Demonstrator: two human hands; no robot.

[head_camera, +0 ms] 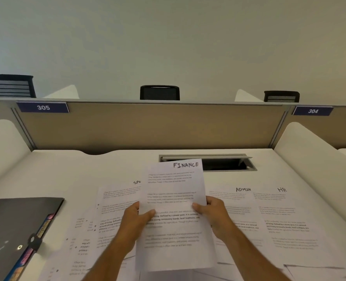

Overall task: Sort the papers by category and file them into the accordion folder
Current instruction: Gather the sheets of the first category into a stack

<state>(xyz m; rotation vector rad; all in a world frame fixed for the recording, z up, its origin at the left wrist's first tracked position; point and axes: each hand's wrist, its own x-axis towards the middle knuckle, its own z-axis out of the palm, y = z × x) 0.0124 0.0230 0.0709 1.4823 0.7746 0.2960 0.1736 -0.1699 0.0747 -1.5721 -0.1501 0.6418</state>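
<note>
Above the white surface point(70, 171), left hand point(136, 217) and right hand point(212, 212) each pinch a side edge of the white printed sheet headed FINANCE point(174, 199). Sorting step underway. Next: set it on its own pile; black accordion folder point(12, 226) lies closed, left.

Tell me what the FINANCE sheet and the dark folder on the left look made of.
FINANCE sheet: thin white paper, matte, bending slightly in both hands. Accordion folder: probably dark plastic, semi-gloss, with a faint sheen on its cover and colourful tabs at its edge.
</note>
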